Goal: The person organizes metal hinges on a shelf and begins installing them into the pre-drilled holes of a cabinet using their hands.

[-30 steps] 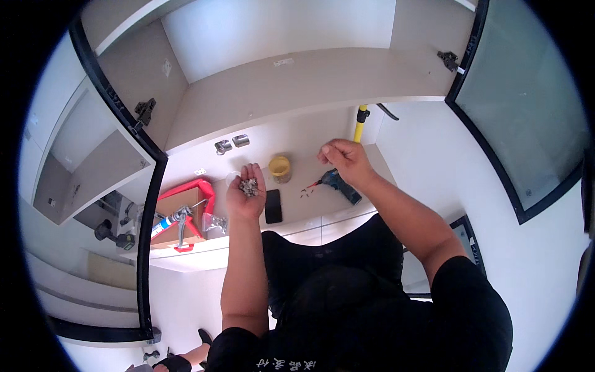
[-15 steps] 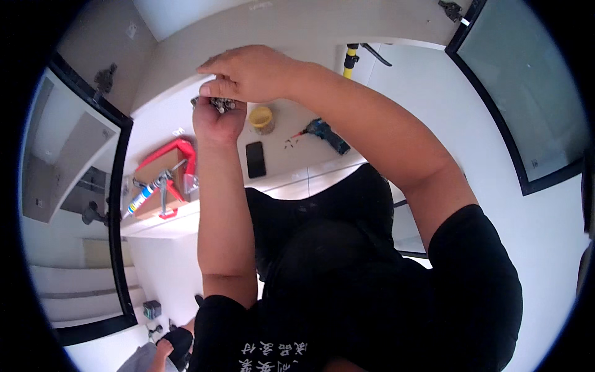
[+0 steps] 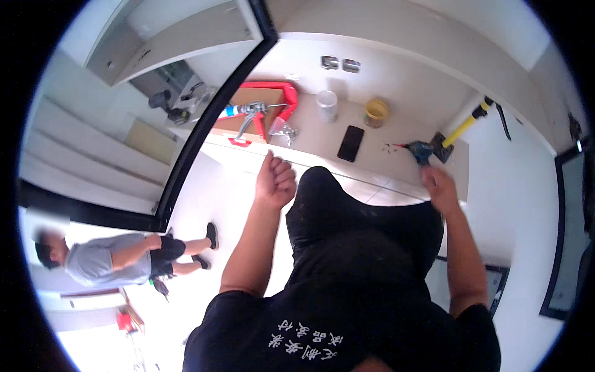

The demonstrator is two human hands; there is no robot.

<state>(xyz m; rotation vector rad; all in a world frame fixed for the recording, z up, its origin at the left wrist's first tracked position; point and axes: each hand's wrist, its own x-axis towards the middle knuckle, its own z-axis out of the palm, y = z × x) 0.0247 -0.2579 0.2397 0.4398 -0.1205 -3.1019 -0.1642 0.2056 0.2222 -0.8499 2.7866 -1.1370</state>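
Observation:
My left hand (image 3: 277, 180) is closed in a fist in front of the shelf edge; whatever may be inside it is hidden. My right hand (image 3: 439, 186) has its fingers curled over the handle end of a blue-black cordless drill (image 3: 421, 152) lying on the shelf, its red-tipped bit pointing left. The hand is slightly blurred and covers that end. Several small screws (image 3: 388, 148) lie by the tip. Left of them are a black phone (image 3: 351, 144), a yellow-rimmed tub (image 3: 376, 113) and a whitish jar (image 3: 326, 106).
A cardboard box (image 3: 245, 129) with a caulking gun (image 3: 251, 111) on it stands left, beside a clear bag of metal parts (image 3: 284, 131). A black-framed glass door (image 3: 204, 142) hangs open at left. A yellow pole (image 3: 462, 127) rises at right. Another person (image 3: 111, 257) stands at lower left.
My hands have come apart and down from the cabinet. The left, which had small metal parts in its palm, is now a fist; the right has moved onto the drill. The view has swung left.

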